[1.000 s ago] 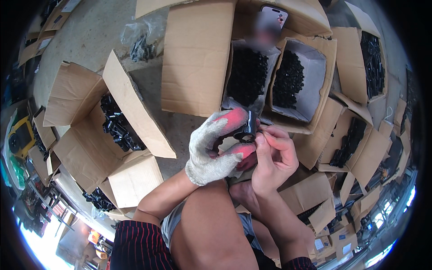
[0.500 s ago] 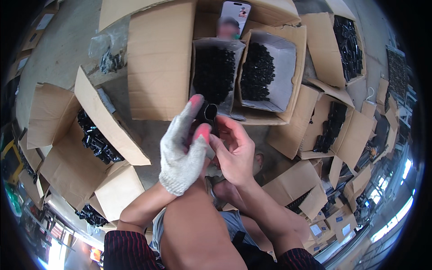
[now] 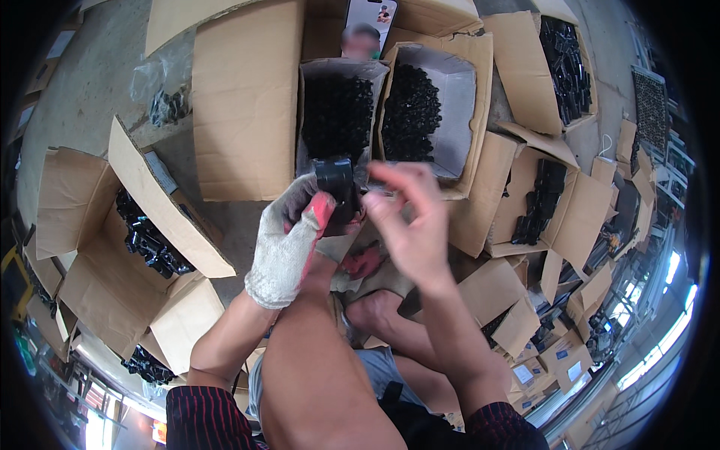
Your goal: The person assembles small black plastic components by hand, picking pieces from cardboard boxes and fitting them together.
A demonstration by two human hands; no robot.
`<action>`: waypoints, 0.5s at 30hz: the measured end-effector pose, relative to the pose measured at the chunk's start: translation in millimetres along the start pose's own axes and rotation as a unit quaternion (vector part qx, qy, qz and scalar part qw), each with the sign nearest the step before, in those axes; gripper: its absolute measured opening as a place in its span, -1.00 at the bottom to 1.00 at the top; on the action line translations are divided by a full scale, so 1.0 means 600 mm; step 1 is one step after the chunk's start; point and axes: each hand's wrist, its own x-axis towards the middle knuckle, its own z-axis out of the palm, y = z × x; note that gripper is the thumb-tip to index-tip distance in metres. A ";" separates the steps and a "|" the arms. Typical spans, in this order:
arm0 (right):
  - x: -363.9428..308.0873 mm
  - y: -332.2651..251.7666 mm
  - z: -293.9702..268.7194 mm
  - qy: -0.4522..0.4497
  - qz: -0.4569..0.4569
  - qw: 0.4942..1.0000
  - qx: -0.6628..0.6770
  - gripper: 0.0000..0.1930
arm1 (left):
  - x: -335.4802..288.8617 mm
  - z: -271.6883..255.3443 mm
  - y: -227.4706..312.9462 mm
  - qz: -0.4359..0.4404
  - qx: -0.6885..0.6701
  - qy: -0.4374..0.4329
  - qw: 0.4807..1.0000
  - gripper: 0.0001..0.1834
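The gloved left hand (image 3: 289, 236) is pinching the black tubular part (image 3: 335, 177) near the left grey tray (image 3: 381, 77), while the bare right hand (image 3: 412, 225), apparently having just let go, is hovering alongside, blurred fingers spread, leaving the left supporting it alone.

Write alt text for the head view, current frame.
A gloved left hand holds a glossy black part, the bare right hand blurred beside it. Just beyond, two grey-walled bins of small black pieces sit in a cardboard box; more open boxes holding dark parts stand on both sides.
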 end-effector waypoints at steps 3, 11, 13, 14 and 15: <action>0.059 0.077 -0.049 0.091 0.017 0.985 -0.145 -0.79 | 0.008 0.006 0.004 -0.008 -0.054 -0.013 0.998 -0.49; 0.147 0.188 -0.072 -0.071 0.015 0.946 -0.315 -0.80 | 0.022 0.017 0.007 0.012 -0.066 -0.023 0.998 -0.47; 0.149 0.179 -0.063 -0.097 0.009 0.935 -0.341 -0.82 | 0.024 0.014 0.006 0.012 -0.066 -0.019 0.998 -0.47; 0.155 0.179 -0.062 -0.085 0.003 0.938 -0.337 -0.82 | 0.028 0.013 0.006 0.011 -0.066 -0.017 0.998 -0.47; 0.156 0.189 -0.062 -0.078 0.003 0.941 -0.331 -0.81 | 0.035 0.013 0.002 0.000 -0.060 -0.014 0.998 -0.48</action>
